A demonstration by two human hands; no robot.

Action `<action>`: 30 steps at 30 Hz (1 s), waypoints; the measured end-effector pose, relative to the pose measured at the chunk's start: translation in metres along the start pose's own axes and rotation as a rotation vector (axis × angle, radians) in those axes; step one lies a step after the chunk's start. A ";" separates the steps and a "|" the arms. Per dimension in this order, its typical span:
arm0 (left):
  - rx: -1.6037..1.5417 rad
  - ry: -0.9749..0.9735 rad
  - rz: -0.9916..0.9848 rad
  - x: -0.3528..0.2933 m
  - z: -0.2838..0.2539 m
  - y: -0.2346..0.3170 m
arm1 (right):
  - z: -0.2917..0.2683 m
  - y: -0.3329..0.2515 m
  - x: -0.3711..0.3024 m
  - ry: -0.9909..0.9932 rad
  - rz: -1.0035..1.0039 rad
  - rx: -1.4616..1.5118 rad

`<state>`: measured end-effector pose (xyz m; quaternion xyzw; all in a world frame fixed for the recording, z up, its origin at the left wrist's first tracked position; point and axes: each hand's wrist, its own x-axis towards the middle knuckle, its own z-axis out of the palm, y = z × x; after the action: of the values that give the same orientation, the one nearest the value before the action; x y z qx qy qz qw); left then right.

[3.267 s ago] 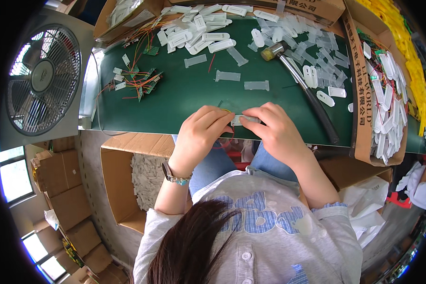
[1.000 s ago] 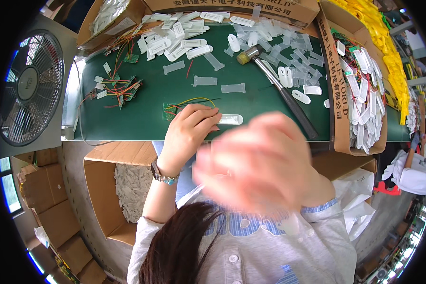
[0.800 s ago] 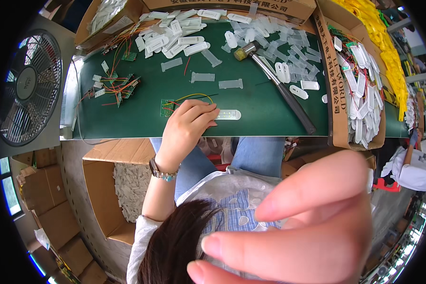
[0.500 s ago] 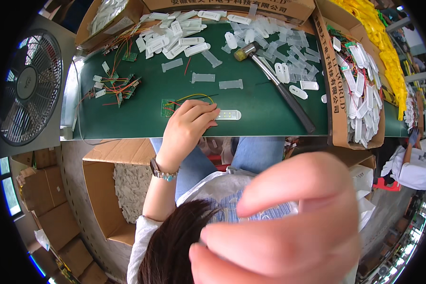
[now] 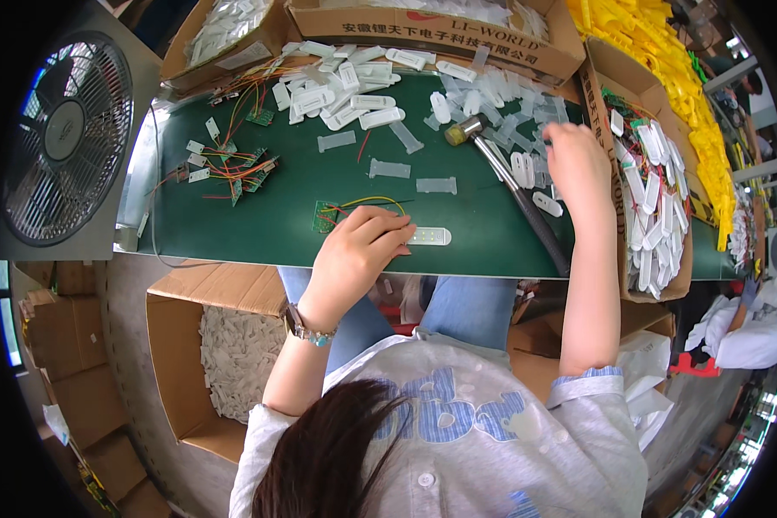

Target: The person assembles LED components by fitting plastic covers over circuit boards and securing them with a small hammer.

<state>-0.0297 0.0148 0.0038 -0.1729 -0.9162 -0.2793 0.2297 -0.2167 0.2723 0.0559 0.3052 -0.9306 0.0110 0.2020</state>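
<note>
My left hand [image 5: 367,246] is closed with its fingertips on a slim white light strip [image 5: 432,236] with small yellowish LEDs, which lies flat near the table's front edge. Beside it, a green circuit board [image 5: 325,217] lies with red and yellow wires running toward the strip. My right hand [image 5: 581,164] reaches over the right edge of a pile of clear plastic pieces [image 5: 531,112]. Its fingers are curled in; anything between them is hidden. A hammer [image 5: 518,186] with a black handle lies slantwise to the left of that hand.
White plastic housings [image 5: 345,86] are heaped at the back. Wired circuit boards [image 5: 246,168] lie in a bunch at left, near a large fan [image 5: 67,138]. At right stands a carton [image 5: 597,95] of wired white units. Another open carton [image 5: 168,371] sits below the table.
My right hand has gone from close in front of the camera to the clear pieces at the table's right. My left hand keeps its place on the light strip. The view has shifted slightly.
</note>
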 end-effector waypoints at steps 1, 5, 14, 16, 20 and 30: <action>0.008 0.011 -0.005 -0.001 0.000 0.000 | 0.006 0.001 -0.003 -0.056 0.033 0.003; -0.008 0.010 -0.028 -0.002 -0.002 0.002 | 0.019 0.002 -0.002 -0.245 0.143 0.028; -0.028 -0.019 -0.095 -0.004 -0.006 0.001 | -0.030 -0.062 -0.018 0.110 0.144 0.670; -0.014 -0.043 -0.161 -0.003 -0.006 0.003 | -0.017 -0.076 -0.045 0.140 -0.206 0.684; -0.061 -0.042 -0.182 -0.001 -0.005 0.004 | -0.010 -0.088 -0.077 0.132 -0.438 0.603; -0.063 -0.032 -0.184 -0.002 -0.006 0.003 | -0.002 -0.096 -0.099 0.061 -0.134 0.677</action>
<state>-0.0248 0.0135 0.0085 -0.0997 -0.9224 -0.3251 0.1830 -0.0885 0.2503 0.0104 0.4147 -0.8455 0.3152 0.1173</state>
